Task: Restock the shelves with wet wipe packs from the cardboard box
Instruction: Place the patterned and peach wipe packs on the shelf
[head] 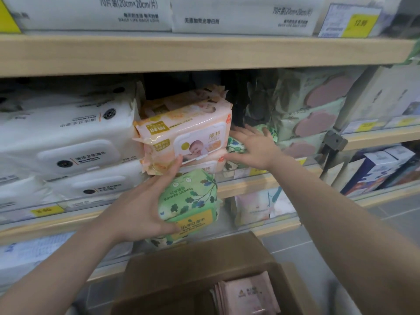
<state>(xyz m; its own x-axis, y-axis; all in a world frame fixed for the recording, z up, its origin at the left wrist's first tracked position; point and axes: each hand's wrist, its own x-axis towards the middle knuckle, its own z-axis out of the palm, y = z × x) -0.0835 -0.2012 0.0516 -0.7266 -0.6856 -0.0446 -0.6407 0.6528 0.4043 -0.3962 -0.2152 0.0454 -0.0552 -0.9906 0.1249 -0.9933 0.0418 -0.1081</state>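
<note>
Right now our left hand [138, 208] grips the green wipe pack [189, 205] just below the shelf [250, 180], long axis pointing inward; our right hand [252, 146], nearer, rests flat-fingered on green packs [236, 145] in the slot, up and right.

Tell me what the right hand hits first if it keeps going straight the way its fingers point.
Probably the green pack on the shelf: the right hand lies flat on it, fingers aimed into the dark gap behind. Depth past that is unclear.

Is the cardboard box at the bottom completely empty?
No, pink packs still lie inside the cardboard box at its right side.
</note>
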